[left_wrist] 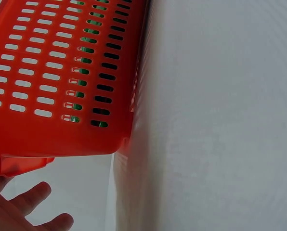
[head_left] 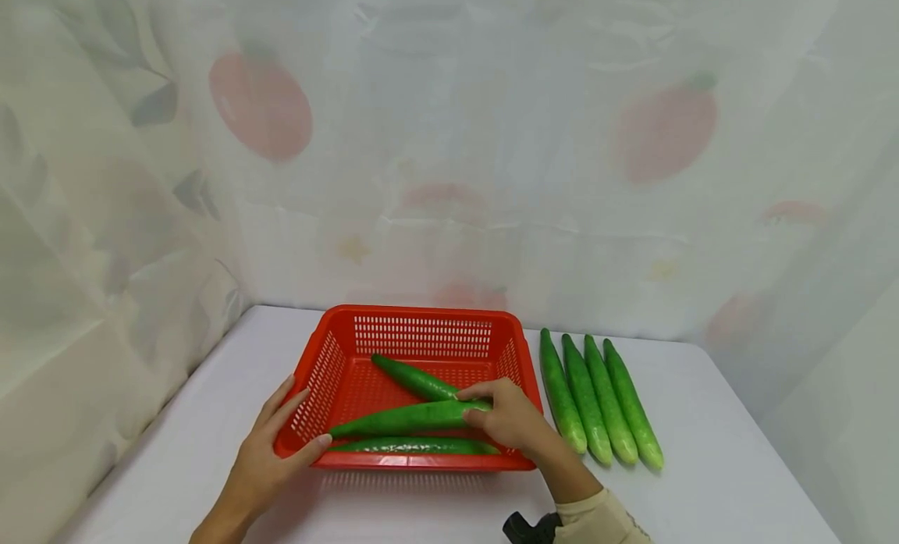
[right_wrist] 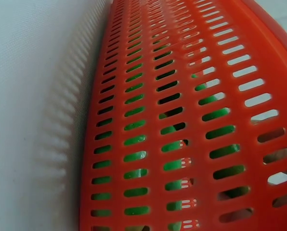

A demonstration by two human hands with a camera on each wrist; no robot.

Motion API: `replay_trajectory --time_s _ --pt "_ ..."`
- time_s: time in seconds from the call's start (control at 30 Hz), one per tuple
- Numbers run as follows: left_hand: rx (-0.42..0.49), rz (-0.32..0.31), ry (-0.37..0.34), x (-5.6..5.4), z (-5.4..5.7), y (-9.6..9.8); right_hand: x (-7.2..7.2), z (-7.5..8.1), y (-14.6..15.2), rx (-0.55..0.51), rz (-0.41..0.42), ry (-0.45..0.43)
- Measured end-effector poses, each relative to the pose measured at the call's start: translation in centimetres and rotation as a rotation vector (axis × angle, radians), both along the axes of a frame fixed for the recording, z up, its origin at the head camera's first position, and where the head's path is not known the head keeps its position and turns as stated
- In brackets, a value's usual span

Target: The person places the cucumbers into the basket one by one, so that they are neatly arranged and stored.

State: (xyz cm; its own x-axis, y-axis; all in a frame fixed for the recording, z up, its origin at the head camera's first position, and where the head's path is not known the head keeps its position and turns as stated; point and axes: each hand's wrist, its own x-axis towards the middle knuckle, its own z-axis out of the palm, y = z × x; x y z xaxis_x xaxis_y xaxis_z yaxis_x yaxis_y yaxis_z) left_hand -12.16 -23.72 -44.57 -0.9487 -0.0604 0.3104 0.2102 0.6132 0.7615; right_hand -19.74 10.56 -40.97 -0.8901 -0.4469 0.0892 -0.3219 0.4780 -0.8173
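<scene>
A red plastic basket (head_left: 421, 461) with slotted walls holds three green cucumbers. My right hand (head_left: 511, 416) reaches over the front right of the basket and grips the right end of the middle cucumber (head_left: 403, 419), thumb below and fingers above. Behind it another cucumber (head_left: 407, 376) lies slanted, its right end hidden by the hand. A third cucumber (head_left: 414, 446) lies along the front wall. At the front left corner is my left hand (head_left: 263, 458), fingers straight along the left rim, thumb tip beside the middle cucumber's left end. The left wrist view shows its fingers (left_wrist: 32, 195) spread near the basket wall.
Several cucumbers (head_left: 590, 400) lie side by side on the white table (head_left: 730, 466), right of the basket. A patterned curtain (head_left: 449, 138) hangs behind the table and along its sides. A black strap piece (head_left: 531, 528) shows beside the right sleeve (head_left: 597, 520).
</scene>
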Motion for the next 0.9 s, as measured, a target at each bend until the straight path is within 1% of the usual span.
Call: replay_trajectory --time_s 0.1,0.3,0.4,0.5,0.63,0.7,0.77,0.9 --pt "0.001 -0.002 0.002 -0.1 0.0 0.0 0.0 0.1 0.0 0.018 -0.002 0.009" --pt "-0.007 -0.001 0.014 -0.1 0.0 0.0 0.0 0.2 -0.2 0.099 -0.001 0.068" --pt "-0.008 0.001 0.018 -0.1 0.0 0.0 0.1 0.3 -0.3 0.101 -0.005 0.058" --pt "-0.008 0.006 0.011 -0.1 0.1 0.0 0.1 0.3 -0.4 0.080 -0.008 0.038" --pt "-0.009 0.014 -0.006 0.0 0.2 0.0 0.2 0.1 -0.3 0.018 -0.017 0.042" --pt "-0.008 0.014 -0.014 0.0 0.2 0.0 0.3 0.0 -0.1 -0.045 -0.035 0.054" --pt "-0.007 0.014 -0.018 0.0 0.2 0.0 0.5 0.0 0.1 -0.122 -0.072 0.064" --pt "0.000 0.008 -0.017 0.0 0.2 0.1 1.1 0.2 0.7 -0.271 -0.178 0.076"
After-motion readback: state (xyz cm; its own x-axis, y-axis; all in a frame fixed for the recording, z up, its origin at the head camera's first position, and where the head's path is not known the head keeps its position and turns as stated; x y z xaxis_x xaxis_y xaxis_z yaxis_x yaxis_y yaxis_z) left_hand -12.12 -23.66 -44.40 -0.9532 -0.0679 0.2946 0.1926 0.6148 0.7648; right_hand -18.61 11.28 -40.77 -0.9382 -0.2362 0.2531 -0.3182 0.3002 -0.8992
